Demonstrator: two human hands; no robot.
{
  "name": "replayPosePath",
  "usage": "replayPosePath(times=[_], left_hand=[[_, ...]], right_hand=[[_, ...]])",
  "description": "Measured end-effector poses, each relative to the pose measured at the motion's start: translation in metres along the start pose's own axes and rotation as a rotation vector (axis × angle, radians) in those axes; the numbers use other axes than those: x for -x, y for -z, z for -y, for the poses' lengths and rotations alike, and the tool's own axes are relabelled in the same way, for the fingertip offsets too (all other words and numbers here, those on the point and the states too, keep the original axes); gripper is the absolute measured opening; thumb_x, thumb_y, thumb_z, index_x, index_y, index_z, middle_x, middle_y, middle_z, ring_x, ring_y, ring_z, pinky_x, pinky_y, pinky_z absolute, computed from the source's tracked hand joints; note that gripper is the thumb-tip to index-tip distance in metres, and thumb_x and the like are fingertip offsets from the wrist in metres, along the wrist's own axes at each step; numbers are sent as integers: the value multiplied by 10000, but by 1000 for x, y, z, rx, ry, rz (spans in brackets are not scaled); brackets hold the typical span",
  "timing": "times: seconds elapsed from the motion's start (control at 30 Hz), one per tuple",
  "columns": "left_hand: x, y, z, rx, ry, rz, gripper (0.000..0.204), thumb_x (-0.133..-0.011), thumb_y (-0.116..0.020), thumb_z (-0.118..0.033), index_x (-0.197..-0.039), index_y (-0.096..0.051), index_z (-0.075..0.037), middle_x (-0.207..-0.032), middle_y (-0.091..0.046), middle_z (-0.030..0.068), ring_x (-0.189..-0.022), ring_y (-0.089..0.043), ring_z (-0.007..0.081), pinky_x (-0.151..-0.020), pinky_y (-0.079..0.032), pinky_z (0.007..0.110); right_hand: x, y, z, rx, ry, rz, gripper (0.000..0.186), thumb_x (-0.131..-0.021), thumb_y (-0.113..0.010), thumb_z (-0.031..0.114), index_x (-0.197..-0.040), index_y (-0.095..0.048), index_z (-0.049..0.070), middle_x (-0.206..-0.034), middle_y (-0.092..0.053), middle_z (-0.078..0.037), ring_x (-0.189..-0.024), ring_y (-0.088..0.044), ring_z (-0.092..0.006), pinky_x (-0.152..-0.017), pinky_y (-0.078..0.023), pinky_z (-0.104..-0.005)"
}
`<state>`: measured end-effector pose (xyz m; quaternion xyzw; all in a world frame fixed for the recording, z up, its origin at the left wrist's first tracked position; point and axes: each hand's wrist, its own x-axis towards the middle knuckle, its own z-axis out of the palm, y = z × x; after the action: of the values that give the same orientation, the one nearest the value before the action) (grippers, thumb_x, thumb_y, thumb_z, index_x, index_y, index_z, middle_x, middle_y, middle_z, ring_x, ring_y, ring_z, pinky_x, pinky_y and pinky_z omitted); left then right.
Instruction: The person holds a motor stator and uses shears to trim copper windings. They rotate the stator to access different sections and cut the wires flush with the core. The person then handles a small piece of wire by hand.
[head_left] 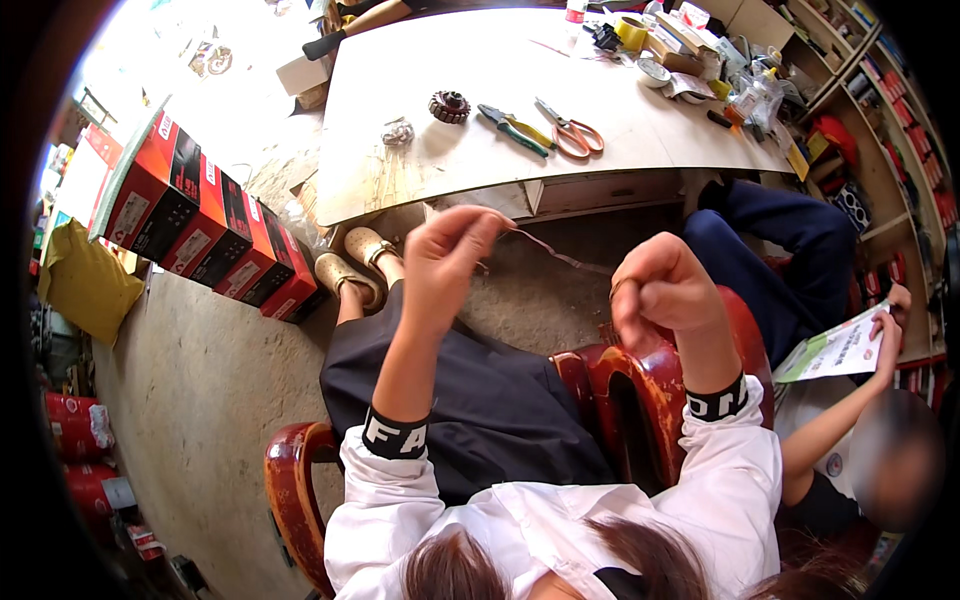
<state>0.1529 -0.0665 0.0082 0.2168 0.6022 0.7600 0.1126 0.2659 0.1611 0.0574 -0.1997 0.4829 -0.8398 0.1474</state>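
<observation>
My left hand [450, 262] is raised above my lap, thumb and fingers pinched on one end of a thin pale strip [560, 254]. The strip hangs in a slack curve across to my right hand [668, 292], whose curled fingers close at its other end. Its exact material is too fine to make out. Beyond my hands, on the white table [620, 150], lie a dark round motor stator [450, 107], pliers [515, 130] with green and yellow handles, and orange-handled scissors [570, 130]. A small crumpled clear bag [398, 131] sits left of the stator.
Red and black boxes [215, 225] stand in a row at the left, near a yellow sack [88, 280]. Tape, bottles and small boxes [690, 60] crowd the table's far right. Beside me on the right, a seated person holds a printed sheet [835, 348]. Worn wooden armrests [300, 470] flank me.
</observation>
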Motion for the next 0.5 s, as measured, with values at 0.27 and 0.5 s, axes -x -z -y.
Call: replayPosePath(times=[0.27,0.5], left_hand=[[18,-28,13,-98,16,393,143,-962,-598,-68,-987,-712,15,-722,-584,-28,-616,-466,41,-555,-378,198],[18,-36,-3,-277,-236,405,110,-906,-619,-35,-947,-716,-4,-666,-563,31,-565,-477,86,-519,-383,245]], right_hand=[[-21,4,-12,208,421,-402,533,-970,-424,-10,-1488,-300,-25,-1485,-418,-198,-1411,-380,-291,-889,-566,-296],[-26,5,-13,608,409,-423,560,-939,-381,-27,-1493,-301,-11,-1465,-454,-168,-1333,-478,-255,-892,-535,-315]])
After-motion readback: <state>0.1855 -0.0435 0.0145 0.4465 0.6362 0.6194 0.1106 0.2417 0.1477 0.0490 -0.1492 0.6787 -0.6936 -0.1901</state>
